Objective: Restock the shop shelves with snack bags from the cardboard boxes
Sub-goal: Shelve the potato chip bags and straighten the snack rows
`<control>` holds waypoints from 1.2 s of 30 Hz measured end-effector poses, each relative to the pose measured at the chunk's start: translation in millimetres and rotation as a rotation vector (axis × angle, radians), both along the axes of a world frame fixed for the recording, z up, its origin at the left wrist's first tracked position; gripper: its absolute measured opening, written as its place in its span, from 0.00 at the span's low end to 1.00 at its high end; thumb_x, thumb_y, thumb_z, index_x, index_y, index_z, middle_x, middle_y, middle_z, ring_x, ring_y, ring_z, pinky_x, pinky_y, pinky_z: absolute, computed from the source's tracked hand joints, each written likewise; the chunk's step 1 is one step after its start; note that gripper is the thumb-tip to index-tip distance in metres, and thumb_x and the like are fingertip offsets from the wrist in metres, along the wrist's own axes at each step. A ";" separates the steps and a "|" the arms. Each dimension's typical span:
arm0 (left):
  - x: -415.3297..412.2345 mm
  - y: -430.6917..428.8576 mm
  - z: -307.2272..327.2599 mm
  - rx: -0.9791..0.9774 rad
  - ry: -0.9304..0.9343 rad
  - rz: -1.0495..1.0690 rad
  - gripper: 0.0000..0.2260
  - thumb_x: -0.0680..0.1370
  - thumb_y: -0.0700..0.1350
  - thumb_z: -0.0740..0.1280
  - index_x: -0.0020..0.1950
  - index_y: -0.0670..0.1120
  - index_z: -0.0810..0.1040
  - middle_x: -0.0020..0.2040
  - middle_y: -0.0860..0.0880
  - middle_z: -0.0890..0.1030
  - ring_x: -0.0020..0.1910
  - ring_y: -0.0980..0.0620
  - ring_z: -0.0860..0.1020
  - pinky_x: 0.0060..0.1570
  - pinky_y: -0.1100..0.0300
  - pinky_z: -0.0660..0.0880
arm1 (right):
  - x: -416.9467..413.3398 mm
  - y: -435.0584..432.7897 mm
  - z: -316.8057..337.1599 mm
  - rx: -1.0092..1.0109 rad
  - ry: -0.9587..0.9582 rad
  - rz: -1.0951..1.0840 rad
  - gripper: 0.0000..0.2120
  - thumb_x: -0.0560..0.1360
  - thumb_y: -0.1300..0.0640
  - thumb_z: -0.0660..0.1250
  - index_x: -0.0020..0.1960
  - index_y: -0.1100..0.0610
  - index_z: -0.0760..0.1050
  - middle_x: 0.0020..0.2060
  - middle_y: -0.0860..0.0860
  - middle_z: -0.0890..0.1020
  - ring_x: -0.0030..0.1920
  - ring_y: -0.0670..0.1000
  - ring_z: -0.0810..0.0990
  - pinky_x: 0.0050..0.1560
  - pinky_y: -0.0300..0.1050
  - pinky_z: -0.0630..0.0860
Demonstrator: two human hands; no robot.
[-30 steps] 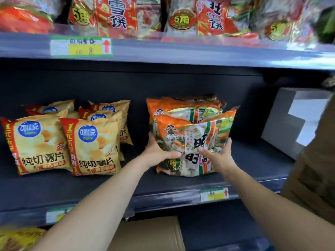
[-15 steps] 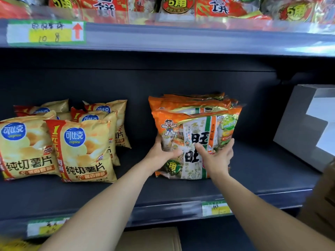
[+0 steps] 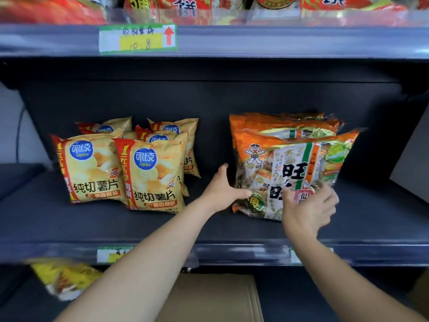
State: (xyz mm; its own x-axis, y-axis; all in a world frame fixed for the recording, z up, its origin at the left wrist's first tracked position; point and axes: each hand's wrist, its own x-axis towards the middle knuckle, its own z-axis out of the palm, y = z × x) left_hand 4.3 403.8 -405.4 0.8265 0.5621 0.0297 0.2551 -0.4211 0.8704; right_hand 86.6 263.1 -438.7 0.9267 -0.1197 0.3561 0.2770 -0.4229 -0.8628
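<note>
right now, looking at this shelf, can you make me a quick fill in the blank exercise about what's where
1. The yellow chip bags stand to the ____ of the orange rice-cracker bags.
2. The left hand and the right hand both touch the ____ orange bag.
3. The red arrow on the price tag points ____.
4. Below the shelf lies a brown ____ box.
Missing words: left; front; up; cardboard.
</note>
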 end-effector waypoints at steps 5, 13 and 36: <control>-62.1 17.5 4.7 0.183 -0.245 0.208 0.16 0.76 0.43 0.68 0.64 0.49 0.74 0.60 0.50 0.76 0.53 0.56 0.76 0.47 0.70 0.72 | -64.1 24.8 6.1 0.062 -0.164 0.293 0.21 0.73 0.60 0.71 0.62 0.63 0.69 0.58 0.57 0.72 0.62 0.56 0.67 0.64 0.53 0.64; -165.4 103.9 8.8 0.327 -0.262 0.812 0.16 0.76 0.44 0.69 0.61 0.44 0.72 0.63 0.46 0.69 0.60 0.48 0.72 0.58 0.56 0.71 | -134.2 113.3 13.5 -0.218 0.003 0.772 0.36 0.74 0.49 0.70 0.74 0.57 0.57 0.72 0.54 0.62 0.71 0.57 0.60 0.69 0.54 0.63; -177.8 226.0 -31.7 -0.135 -0.156 0.885 0.45 0.63 0.48 0.80 0.71 0.45 0.55 0.70 0.45 0.63 0.68 0.43 0.66 0.65 0.47 0.68 | -118.7 192.3 -14.5 -0.119 0.157 0.840 0.48 0.64 0.50 0.79 0.74 0.49 0.52 0.65 0.51 0.68 0.62 0.55 0.74 0.62 0.62 0.72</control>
